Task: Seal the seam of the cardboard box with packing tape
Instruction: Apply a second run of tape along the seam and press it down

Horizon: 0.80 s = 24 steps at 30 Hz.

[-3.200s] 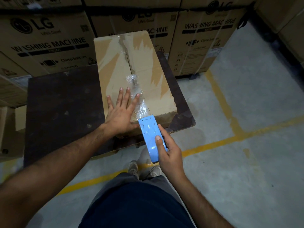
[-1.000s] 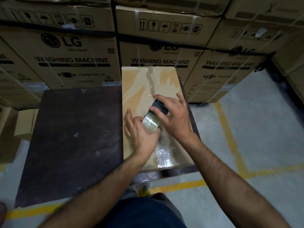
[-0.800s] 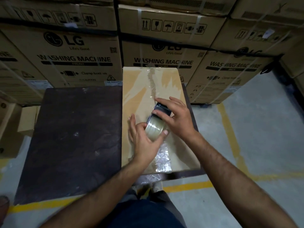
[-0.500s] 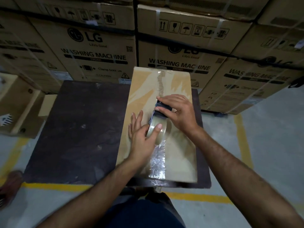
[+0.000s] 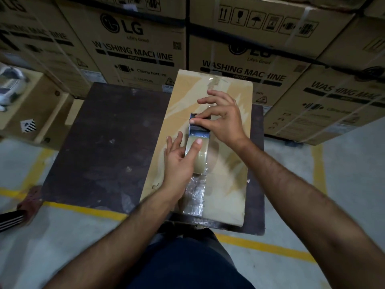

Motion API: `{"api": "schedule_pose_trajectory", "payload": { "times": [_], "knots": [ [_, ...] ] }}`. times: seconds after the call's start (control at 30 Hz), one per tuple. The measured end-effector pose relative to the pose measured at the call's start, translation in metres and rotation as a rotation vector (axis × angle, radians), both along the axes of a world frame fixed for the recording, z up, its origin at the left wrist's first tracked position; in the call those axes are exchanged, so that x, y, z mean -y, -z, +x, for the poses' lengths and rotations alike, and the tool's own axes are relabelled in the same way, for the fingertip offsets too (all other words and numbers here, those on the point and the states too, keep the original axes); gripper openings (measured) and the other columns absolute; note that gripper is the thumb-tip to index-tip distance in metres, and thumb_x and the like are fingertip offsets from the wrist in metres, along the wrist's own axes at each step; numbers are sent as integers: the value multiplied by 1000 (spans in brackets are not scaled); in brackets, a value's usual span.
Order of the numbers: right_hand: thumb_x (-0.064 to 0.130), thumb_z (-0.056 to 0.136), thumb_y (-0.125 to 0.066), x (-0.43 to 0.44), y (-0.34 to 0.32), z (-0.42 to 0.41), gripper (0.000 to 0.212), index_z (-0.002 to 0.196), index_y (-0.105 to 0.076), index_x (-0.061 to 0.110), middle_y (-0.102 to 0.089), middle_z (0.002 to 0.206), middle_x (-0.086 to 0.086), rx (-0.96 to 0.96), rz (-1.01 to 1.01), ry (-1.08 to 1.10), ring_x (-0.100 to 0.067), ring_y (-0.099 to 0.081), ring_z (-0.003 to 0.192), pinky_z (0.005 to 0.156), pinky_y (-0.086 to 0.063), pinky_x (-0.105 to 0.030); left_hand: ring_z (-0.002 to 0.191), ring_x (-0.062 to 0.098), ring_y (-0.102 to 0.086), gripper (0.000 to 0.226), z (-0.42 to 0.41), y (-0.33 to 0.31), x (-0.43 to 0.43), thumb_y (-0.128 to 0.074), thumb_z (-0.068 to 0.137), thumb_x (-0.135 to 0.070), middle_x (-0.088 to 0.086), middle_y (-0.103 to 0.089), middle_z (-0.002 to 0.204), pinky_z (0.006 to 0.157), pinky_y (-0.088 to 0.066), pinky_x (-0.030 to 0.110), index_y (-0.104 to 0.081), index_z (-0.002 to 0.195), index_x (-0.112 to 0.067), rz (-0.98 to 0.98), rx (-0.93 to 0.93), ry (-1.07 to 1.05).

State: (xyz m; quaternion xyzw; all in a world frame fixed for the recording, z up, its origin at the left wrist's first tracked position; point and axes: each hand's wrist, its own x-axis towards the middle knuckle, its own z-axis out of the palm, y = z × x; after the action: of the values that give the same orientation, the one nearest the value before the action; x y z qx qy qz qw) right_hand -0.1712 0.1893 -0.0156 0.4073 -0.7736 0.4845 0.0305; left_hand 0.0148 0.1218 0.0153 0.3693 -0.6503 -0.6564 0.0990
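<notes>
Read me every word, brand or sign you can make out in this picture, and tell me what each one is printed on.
"LG", "Life's Good", "WASHING MACHINE", "FRONT", "Clamp bottom": left stacked carton.
"WASHING MACHINE", "FRONT", "Life's Good": middle stacked carton.
"WASHING MAC...", cut off: right stacked carton.
Handling pictograms, no words: upper carton.
Small labels and codes on the cartons: too blurred.
Cardboard box being taped and tape dispenser: no text.
</notes>
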Motion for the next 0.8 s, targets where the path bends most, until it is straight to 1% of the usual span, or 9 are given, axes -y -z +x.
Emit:
{"api": "schedule_pose_trajectory", "payload": {
  "times": [0.1,0.17,0.23,0.33,0.4,0.47,0.53,0.7,0.8],
  "knots": [
    [49,73,-94,3,0,-1,22,80,-87,30,-78,113,13,55,6,7,-18,-58,136,111,-43,-60,157,-8,0,14,0,0,2,-70,92,-61,-23,-32,167,135,-5,49,-80,85,-54,-21,12,14],
    [48,72,-94,5,1,0,22,79,-86,28,-79,111,12,64,5,7,-18,-59,135,110,-44,-60,161,-2,1,26,1,3,4,-69,97,-57,-22,-29,168,135,-5,50,-78,112,-38,-50,24,26],
    [44,73,-94,7,2,3,21,79,-86,26,-79,110,11,81,-1,0,-18,-58,136,111,-44,-60,163,1,1,47,3,7,6,-68,99,-52,-27,-26,157,135,-7,49,-65,138,-27,-53,34,24],
    [40,74,-94,8,-1,5,19,78,-86,23,-80,112,9,121,-2,-27,-18,-56,138,113,-43,-60,158,-6,4,64,7,14,9,-66,99,-53,-30,-23,158,136,-1,48,-57,151,-16,-79,25,70],
    [44,74,-92,7,-7,2,21,78,-86,24,-80,115,10,125,18,-35,-16,-53,141,114,-40,-61,154,-9,6,58,10,16,9,-65,100,-53,-29,-19,161,135,5,47,-57,151,-26,-97,7,100],
    [46,75,-91,4,-12,-2,23,77,-86,24,-79,121,10,110,35,-24,-16,-50,144,116,-38,-63,157,-5,8,30,14,19,7,-65,97,-58,-21,-22,169,134,11,45,-62,125,-51,-125,-26,164],
    [46,75,-91,1,-15,-8,23,77,-86,24,-77,126,10,80,39,8,-19,-48,146,118,-37,-62,161,0,9,16,19,23,5,-64,89,-65,-13,-22,174,133,15,43,-62,102,-55,-158,-35,245],
    [51,75,-89,-1,-14,-15,25,76,-85,26,-75,131,9,31,24,75,-22,-48,146,117,-37,-63,161,1,16,22,21,28,12,-64,88,-59,-26,-11,169,132,16,44,-59,110,-59,-159,-31,351],
    [52,74,-89,3,-12,-17,24,75,-84,29,-76,130,11,36,6,97,-21,-49,146,116,-38,-63,162,2,20,27,21,33,18,-62,86,-66,-25,-6,173,129,20,38,-57,111,-60,-226,-47,413]
  ]
}}
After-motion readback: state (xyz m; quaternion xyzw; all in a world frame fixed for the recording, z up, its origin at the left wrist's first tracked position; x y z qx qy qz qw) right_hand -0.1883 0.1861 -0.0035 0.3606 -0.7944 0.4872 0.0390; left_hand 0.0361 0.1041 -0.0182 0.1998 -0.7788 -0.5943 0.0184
